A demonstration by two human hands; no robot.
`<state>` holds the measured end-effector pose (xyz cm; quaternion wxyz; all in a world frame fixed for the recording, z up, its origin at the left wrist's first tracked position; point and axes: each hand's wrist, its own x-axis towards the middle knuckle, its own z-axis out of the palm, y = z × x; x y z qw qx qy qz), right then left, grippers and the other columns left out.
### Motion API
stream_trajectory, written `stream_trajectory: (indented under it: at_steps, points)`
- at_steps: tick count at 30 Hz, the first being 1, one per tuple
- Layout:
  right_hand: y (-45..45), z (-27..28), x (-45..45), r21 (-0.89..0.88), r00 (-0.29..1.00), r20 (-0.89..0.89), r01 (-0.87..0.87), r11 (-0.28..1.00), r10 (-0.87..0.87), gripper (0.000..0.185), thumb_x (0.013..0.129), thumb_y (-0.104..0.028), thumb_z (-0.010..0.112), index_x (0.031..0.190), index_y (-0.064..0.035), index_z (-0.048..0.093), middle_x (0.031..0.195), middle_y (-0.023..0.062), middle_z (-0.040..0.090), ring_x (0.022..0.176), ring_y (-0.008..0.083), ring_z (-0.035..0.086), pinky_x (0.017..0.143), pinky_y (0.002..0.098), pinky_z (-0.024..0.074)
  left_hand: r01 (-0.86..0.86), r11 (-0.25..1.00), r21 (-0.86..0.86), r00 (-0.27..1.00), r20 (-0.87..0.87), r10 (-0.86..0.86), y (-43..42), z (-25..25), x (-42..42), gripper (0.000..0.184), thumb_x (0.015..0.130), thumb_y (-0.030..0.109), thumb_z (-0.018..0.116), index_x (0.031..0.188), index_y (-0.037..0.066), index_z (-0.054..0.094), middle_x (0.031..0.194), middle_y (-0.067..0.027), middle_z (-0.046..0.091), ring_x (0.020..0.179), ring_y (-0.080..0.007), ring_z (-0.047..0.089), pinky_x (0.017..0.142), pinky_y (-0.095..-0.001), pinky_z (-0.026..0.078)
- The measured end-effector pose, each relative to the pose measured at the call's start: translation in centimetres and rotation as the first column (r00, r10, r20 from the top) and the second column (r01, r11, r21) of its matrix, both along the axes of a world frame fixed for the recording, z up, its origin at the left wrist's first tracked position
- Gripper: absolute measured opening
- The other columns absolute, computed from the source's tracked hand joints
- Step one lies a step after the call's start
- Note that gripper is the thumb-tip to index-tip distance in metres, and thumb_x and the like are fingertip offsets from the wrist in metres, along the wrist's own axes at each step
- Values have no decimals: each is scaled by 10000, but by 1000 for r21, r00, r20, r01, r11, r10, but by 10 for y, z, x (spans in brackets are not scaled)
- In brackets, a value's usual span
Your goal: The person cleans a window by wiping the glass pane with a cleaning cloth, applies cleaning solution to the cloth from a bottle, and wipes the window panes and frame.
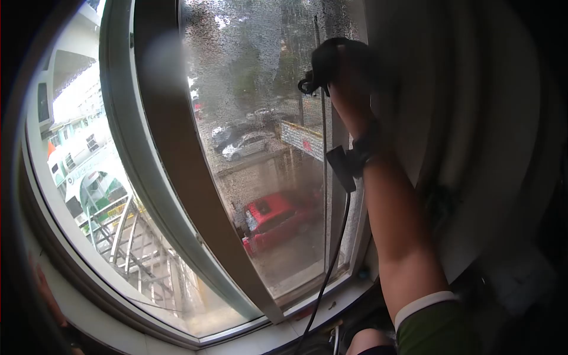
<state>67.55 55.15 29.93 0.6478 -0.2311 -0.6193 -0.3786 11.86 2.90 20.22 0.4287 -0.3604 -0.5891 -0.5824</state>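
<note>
My right arm reaches up to the right side of a wet, streaked window pane [260,77]. Black material, a glove or a cloth, covers most of my right hand [346,71], and a small black loop sticks out on its left. It is beside the pane's right frame; its fingers are hidden, and contact with the glass is unclear. Around that wrist is a black strap with a dark flat box [341,168], from which a black cable [322,290] runs down. At the dim lower left edge, part of my left hand [46,293] shows near the window frame, its fingers not distinguishable.
A thick brown upright [195,177] separates the wet pane from the brighter left pane [112,195]. Below runs a pale sill [296,325] with small items. A dark wall or curtain area is at right. Outside are a red car [275,219] and a silver car [245,145].
</note>
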Motion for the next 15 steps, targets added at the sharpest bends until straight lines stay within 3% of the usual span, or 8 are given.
stream_trajectory:
  at_steps: [1, 3, 6, 7, 9, 10, 12, 15]
  points:
    - [-9, -15, 8, -121, 1000, 25, 6, 993, -3, 216, 840, -65, 525, 1052, -27, 538, 949, 205, 589, 950, 366, 571, 818, 439, 437, 9, 999, 42, 999, 37, -10, 2, 1, 4, 405, 717, 41, 753, 1096, 98, 623, 1426, -154, 367, 1327, -443, 313, 1032, -577, 356]
    - [-38, -55, 15, -234, 978, -37, -207, 950, 204, 188, 831, -77, 529, 1008, -16, 537, 896, 209, 589, 942, 359, 569, 804, 429, 440, -389, 900, -195, 915, -199, 352, 10, 30, 81, 402, 717, 43, 755, 1093, 95, 624, 1425, -159, 368, 1323, -444, 318, 1031, -579, 356]
    - [-38, -156, 29, -420, 979, 202, 103, 902, -17, 201, 813, -69, 522, 1007, -24, 554, 897, 203, 607, 958, 352, 581, 849, 423, 444, -861, 508, -12, 366, -709, 603, 10, 30, 73, 393, 717, 49, 758, 1086, 91, 628, 1424, -163, 370, 1319, -442, 325, 1029, -582, 356]
    - [-35, -204, 34, -390, 948, 304, 217, 895, -97, 200, 805, -66, 523, 998, -29, 564, 921, 208, 614, 964, 349, 588, 858, 413, 449, -852, 523, -12, 375, -713, 593, 13, 32, 73, 387, 721, 52, 755, 1086, 91, 629, 1425, -165, 369, 1319, -441, 325, 1029, -583, 354]
    - [-50, -257, 41, -595, 922, 387, 269, 757, -23, 187, 804, -81, 519, 973, -35, 583, 934, 210, 636, 951, 352, 610, 860, 395, 462, -845, 534, -24, 388, -716, 581, 9, 32, 75, 376, 730, 58, 750, 1085, 89, 632, 1426, -169, 368, 1319, -440, 326, 1030, -584, 351]
    - [-49, -290, 41, -664, 931, 362, 229, 712, 38, 184, 804, -86, 517, 966, -34, 587, 920, 214, 637, 932, 365, 611, 844, 403, 467, -747, 647, -154, 605, -559, 567, 8, 35, 84, 372, 732, 58, 749, 1082, 89, 631, 1421, -171, 373, 1317, -442, 327, 1030, -584, 351]
    - [-45, -356, 45, -790, 938, 305, 153, 593, 164, 180, 805, -98, 512, 952, -33, 594, 891, 222, 639, 894, 390, 614, 810, 419, 479, -751, 645, -141, 596, -566, 570, 12, 37, 84, 360, 737, 61, 740, 1078, 81, 624, 1420, -180, 362, 1312, -442, 326, 1026, -582, 349]
    - [-51, -420, 41, -996, 946, 36, 7, 90, 322, 202, 796, -85, 498, 962, -37, 602, 850, 239, 624, 871, 427, 597, 772, 449, 475, -816, 576, -33, 436, -689, 579, 5, 36, 66, 344, 746, 66, 726, 1071, 68, 614, 1417, -193, 345, 1304, -441, 323, 1021, -579, 346]
